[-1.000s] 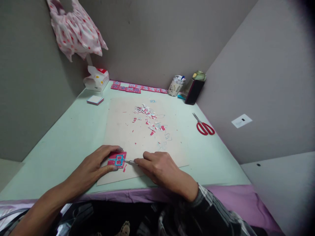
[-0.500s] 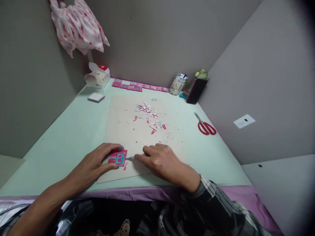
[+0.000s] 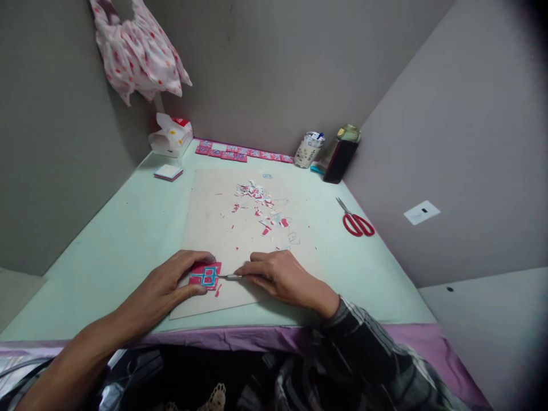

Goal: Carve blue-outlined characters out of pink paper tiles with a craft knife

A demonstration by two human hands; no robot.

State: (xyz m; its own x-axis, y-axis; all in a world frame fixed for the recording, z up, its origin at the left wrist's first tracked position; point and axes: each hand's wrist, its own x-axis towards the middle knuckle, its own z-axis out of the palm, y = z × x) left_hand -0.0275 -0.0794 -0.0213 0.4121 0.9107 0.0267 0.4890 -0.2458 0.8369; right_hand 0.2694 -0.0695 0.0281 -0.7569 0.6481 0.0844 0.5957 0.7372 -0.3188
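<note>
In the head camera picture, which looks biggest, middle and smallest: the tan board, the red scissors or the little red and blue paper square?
1. Tan board, by far the largest.
2. Red scissors.
3. Red and blue paper square, which looks about as big as the scissors; it lies nearer the camera, so that order is unsure.
</note>
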